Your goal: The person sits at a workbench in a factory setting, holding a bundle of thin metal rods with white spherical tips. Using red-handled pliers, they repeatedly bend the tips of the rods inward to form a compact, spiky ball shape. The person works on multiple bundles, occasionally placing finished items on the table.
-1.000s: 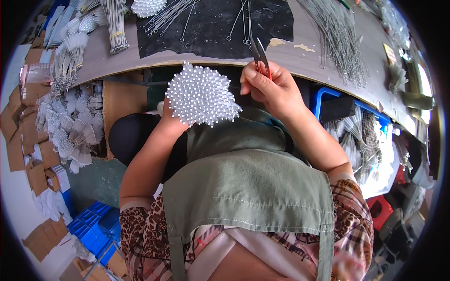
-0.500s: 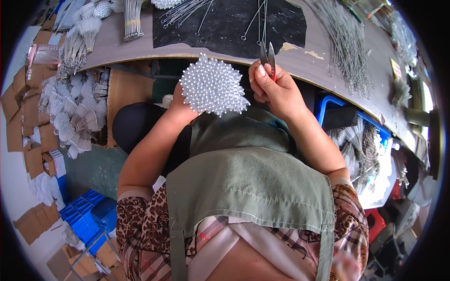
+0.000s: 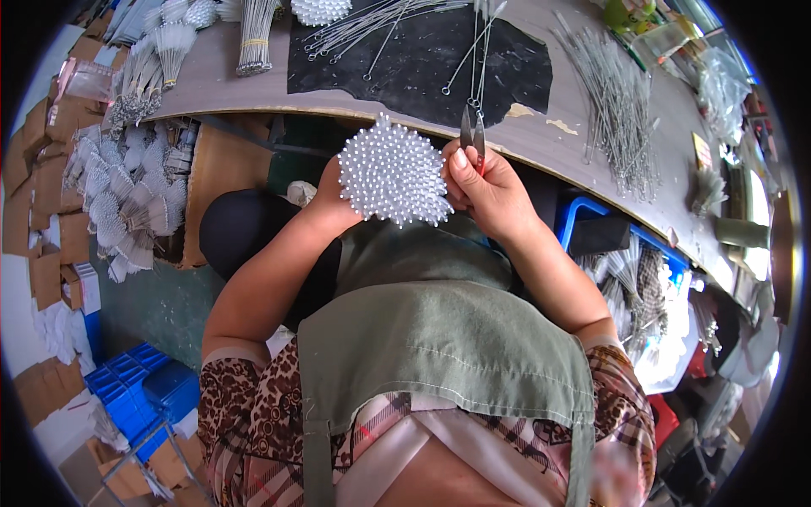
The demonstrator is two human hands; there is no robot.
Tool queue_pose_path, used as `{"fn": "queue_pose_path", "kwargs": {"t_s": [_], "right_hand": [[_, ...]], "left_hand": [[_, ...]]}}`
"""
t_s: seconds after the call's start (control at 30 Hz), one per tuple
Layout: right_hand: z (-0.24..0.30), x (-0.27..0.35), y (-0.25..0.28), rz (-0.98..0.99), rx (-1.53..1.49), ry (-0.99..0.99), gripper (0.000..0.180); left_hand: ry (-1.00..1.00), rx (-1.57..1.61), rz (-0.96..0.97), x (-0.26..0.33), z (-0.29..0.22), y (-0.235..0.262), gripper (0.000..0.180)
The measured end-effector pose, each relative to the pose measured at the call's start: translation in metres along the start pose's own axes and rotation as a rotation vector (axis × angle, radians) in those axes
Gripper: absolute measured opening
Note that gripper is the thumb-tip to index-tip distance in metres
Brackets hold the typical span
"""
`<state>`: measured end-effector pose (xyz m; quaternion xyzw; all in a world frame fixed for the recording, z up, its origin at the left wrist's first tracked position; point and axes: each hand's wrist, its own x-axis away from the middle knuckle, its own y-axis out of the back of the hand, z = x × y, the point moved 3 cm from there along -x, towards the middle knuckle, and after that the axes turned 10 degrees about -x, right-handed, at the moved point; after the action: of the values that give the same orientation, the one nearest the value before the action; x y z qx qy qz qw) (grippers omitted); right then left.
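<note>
A dense round bundle of thin wire brushes is held in my left hand, its many white tips facing up. That hand's fingers are mostly hidden behind the bundle. My right hand is closed around small red-handled snips, whose two pointed metal blades stick up toward the table edge. The right fingertips are close beside the bundle's right side; whether they touch it I cannot tell. Just beyond the blades, several looped wire stems lie on a black mat.
On the grey table, brush bundles stand at the far left and loose wire stems are spread at the right. Below left, a carton sits beside heaped brushes. A blue bin with brushes is under the table's right side.
My right hand has moved left and slightly nearer me, up to the bundle. The snips' blades have come closer together. The bundle has shifted slightly right and nearer me in the picture.
</note>
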<state>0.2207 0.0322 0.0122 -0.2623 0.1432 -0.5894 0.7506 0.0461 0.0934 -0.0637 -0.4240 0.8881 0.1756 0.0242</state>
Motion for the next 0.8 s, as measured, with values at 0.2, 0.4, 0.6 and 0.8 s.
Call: {"fn": "queue_pose_path", "kwargs": {"t_s": [0.2, 0.4, 0.6, 0.8], "right_hand": [[0.004, 0.006, -0.008, 0.088, 0.148, 0.033, 0.026], [0.005, 0.013, -0.002, 0.085, 0.232, -0.016, 0.030], [0.033, 0.037, -0.003, -0.073, 0.404, -0.044, 0.043], [0.051, 0.060, -0.013, 0.046, 0.701, -0.098, 0.047]], "left_hand": [[0.001, 0.080, 0.138, -0.001, -0.013, 0.002, 0.028], [0.276, 0.334, 0.128, 0.002, -0.039, 0.009, 0.026], [-0.120, -0.521, -0.034, -0.003, -0.078, 0.016, 0.017], [-0.197, -0.704, -0.076, 0.000, -0.081, 0.015, 0.023]]}}
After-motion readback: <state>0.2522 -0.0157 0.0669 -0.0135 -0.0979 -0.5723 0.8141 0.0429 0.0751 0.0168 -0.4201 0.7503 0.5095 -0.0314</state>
